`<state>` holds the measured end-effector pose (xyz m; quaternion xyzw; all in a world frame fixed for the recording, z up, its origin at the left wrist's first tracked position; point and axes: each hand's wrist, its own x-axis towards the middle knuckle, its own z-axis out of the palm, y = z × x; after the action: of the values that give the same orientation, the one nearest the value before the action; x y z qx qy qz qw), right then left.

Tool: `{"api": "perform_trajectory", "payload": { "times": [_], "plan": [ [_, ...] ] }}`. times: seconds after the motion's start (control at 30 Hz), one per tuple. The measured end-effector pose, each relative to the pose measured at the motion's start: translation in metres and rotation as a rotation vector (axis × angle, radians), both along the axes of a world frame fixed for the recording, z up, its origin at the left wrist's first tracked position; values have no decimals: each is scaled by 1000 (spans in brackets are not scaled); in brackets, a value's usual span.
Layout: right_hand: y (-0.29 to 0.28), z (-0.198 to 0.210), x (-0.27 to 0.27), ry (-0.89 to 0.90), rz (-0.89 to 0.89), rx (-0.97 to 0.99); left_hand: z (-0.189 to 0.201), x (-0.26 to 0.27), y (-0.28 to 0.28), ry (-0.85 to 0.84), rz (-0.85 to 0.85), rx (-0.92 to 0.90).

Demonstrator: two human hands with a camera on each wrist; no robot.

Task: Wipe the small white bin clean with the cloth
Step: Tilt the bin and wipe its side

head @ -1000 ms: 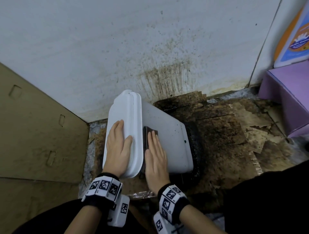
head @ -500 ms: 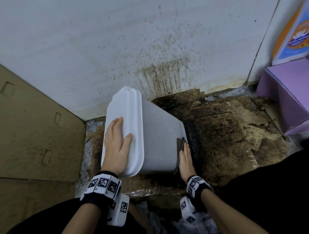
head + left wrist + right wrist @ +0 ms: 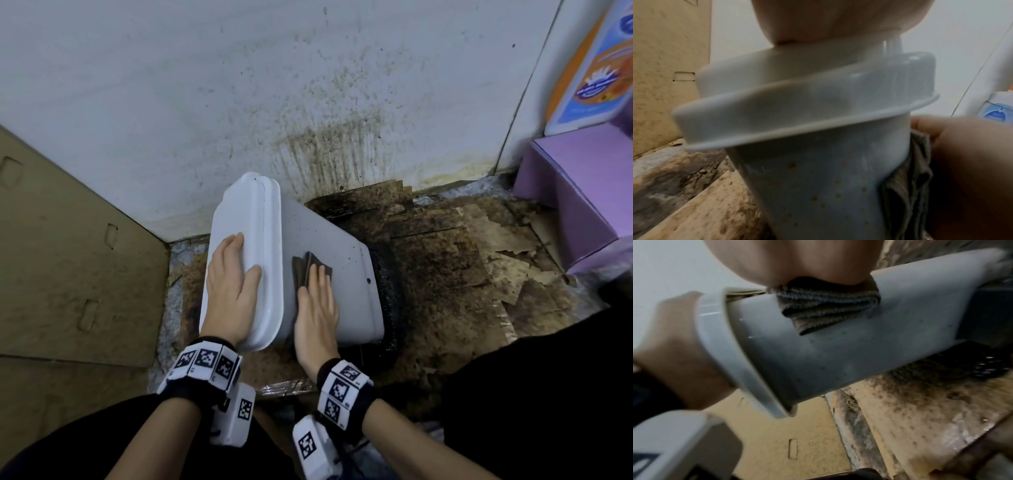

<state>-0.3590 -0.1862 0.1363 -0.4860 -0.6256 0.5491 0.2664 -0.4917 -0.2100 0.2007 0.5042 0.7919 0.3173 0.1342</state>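
Note:
The small white bin (image 3: 346, 274) leans toward me, its lid (image 3: 253, 219) at the left and its base on the dirty floor. My left hand (image 3: 233, 277) lies flat on the lid with straight fingers. Flat on the bin's upturned side wall, my right hand (image 3: 317, 301) presses a folded grey-brown cloth (image 3: 303, 270) just right of the lid rim. The cloth (image 3: 826, 305) shows folded under my palm in the right wrist view, and along the bin's edge as cloth (image 3: 906, 186) in the left wrist view. Small brown specks dot the bin wall (image 3: 828, 356).
A stained white wall (image 3: 308, 102) rises right behind the bin. Brown cardboard (image 3: 68, 257) stands at the left. Soiled, torn cardboard (image 3: 462, 267) covers the floor to the right, with a purple box (image 3: 582, 192) at the far right. My dark-clothed knees flank the bottom.
My right hand with the cloth went from beside the lid down to the bin's lower right edge, and has now come back up beside the lid. The left hand stayed on the lid.

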Motion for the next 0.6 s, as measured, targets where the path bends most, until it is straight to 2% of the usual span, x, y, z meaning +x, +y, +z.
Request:
{"api": "perform_trajectory", "payload": {
  "times": [0.2,0.3,0.47,0.6],
  "plan": [
    [-6,-6,7,-41,29,148,-2,-5,-5,-15,-3,5],
    [-1,-20,13,13,78,195,-2,-6,-6,-4,-12,-3],
    [14,-45,36,11,206,223,-3,-8,-7,-21,-7,12],
    [22,-68,48,-58,168,168,-2,-6,-6,-33,-9,13]
  ]
}}
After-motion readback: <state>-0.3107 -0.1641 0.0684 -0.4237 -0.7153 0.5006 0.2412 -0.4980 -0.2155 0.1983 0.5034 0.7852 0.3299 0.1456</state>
